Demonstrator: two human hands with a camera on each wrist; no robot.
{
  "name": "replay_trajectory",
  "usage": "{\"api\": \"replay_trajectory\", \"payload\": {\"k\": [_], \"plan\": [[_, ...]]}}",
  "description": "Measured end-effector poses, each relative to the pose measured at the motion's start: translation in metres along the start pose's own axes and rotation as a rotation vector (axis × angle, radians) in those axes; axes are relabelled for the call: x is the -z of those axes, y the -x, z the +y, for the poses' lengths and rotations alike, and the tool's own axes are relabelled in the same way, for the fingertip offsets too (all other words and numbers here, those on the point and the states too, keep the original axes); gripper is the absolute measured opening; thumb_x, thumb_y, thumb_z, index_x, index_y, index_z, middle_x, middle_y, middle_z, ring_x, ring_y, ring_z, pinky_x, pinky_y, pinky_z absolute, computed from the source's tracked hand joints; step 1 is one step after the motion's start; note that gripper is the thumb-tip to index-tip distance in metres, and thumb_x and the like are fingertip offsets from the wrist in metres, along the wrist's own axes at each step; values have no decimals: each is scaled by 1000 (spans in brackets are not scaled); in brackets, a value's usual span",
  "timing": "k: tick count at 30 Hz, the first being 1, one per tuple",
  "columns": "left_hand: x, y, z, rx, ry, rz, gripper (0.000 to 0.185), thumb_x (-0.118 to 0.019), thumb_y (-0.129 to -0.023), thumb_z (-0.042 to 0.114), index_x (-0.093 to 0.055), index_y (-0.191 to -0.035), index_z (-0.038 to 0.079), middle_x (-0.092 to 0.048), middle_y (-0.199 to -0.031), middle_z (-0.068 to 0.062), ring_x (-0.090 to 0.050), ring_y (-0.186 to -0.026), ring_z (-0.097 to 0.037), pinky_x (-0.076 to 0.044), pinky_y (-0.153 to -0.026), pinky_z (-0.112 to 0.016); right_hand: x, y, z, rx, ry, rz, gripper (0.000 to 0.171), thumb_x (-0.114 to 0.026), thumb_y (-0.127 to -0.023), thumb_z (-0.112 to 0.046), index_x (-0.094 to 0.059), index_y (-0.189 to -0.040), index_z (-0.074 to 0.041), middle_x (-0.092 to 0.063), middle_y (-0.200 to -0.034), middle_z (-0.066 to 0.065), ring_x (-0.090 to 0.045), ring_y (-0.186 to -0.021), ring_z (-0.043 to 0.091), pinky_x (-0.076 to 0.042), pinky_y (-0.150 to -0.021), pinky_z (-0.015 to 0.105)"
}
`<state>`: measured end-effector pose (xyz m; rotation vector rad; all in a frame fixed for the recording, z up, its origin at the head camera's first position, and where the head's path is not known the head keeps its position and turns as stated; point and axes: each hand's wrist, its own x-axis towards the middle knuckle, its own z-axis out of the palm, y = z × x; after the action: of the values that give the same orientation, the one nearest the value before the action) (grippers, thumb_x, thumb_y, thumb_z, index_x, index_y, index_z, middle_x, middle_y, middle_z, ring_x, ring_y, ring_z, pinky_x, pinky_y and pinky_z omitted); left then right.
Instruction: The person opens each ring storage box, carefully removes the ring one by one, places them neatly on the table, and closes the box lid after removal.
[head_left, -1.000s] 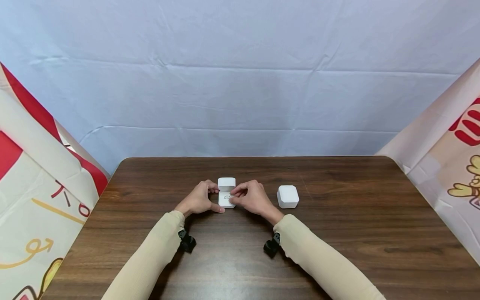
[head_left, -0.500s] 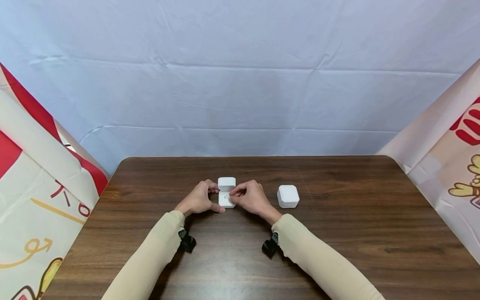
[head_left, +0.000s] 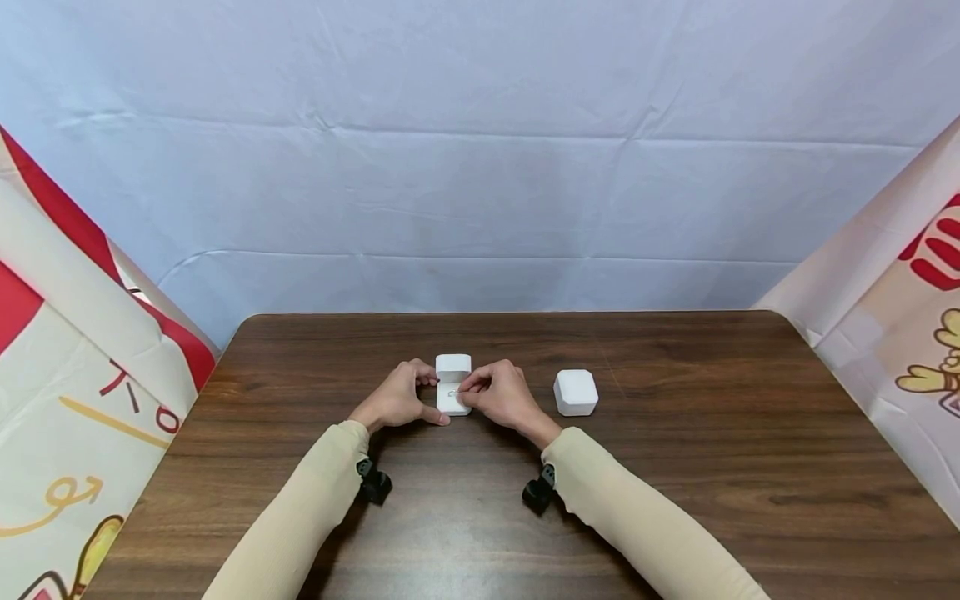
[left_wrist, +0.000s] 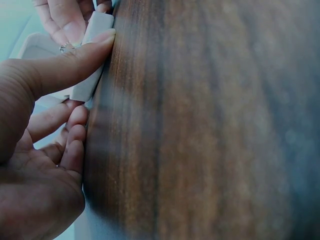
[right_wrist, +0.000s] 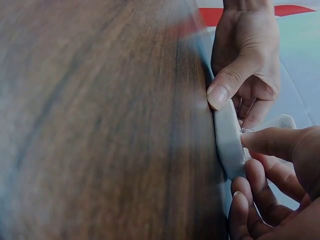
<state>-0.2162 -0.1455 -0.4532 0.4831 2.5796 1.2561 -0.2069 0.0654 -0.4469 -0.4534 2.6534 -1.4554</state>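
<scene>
A small white ring box (head_left: 453,407) stands on the table with its lid (head_left: 453,365) raised. My left hand (head_left: 399,398) holds the base from the left, its thumb (left_wrist: 75,65) across the front and fingers at the side. In the box's insert sits a thin silver ring (head_left: 452,392) with a sparkling top, also visible in the right wrist view as a ring (right_wrist: 247,130) at my thumb tip. My right hand (head_left: 506,396) pinches the ring at its right side between thumb and forefinger, partly covering the insert.
A second white box (head_left: 576,392), closed, stands on the brown wooden table (head_left: 675,467) to the right of my right hand. Behind the table hangs a pale cloth (head_left: 480,183); printed cloths flank both sides.
My right hand has shifted very slightly left over the insert, and the ring's visible part has moved a little with it. The left hand and both boxes have stayed in place.
</scene>
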Motion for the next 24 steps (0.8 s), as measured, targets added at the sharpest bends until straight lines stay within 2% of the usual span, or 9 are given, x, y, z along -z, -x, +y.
{"api": "replay_trajectory", "payload": {"k": [14, 24], "plan": [[1, 1, 1, 2, 14, -7, 50, -96, -69, 10, -68, -109, -1, -58, -107, -10, -55, -99, -25, -46, -90, -43, 0, -1, 1, 32, 13, -10, 5, -79, -86, -5, -79, -82, -9, -70, -76, -4, -62, -68, 8, -52, -66, 28], [1, 0, -1, -9, 1, -11, 49, -96, -68, 11, -68, -107, 0, -58, -105, -9, -55, -98, -24, -46, -90, -41, 0, -1, 2, 69, 26, -10, 5, -79, -88, -8, -80, -83, -8, -68, -79, -4, -61, -69, 9, -51, -66, 27]]}}
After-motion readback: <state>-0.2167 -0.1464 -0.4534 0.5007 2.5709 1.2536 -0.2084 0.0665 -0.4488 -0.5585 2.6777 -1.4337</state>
